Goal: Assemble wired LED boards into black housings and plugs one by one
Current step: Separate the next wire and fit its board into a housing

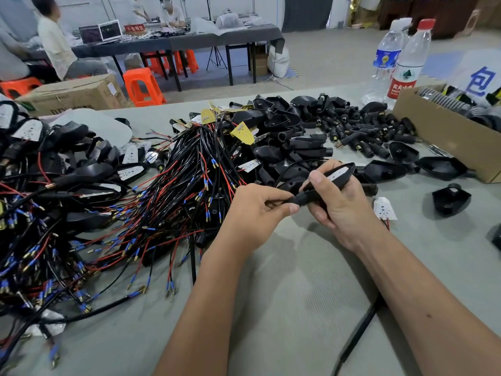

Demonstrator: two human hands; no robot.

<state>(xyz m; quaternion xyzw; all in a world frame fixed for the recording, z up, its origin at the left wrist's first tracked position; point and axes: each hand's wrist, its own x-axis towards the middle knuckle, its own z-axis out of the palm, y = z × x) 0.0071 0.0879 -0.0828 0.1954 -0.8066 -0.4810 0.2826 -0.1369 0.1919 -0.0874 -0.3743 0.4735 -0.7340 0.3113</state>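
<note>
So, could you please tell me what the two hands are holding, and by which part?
The right hand grips a black housing around its middle; the left hand pinches its narrow stem end.

My left hand and right hand meet before me, fingers curled in a pinch, forearms outstretched.

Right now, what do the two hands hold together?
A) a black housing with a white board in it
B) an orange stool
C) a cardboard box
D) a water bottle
A: the left hand and right hand grip the black housing, white board inside.
</note>
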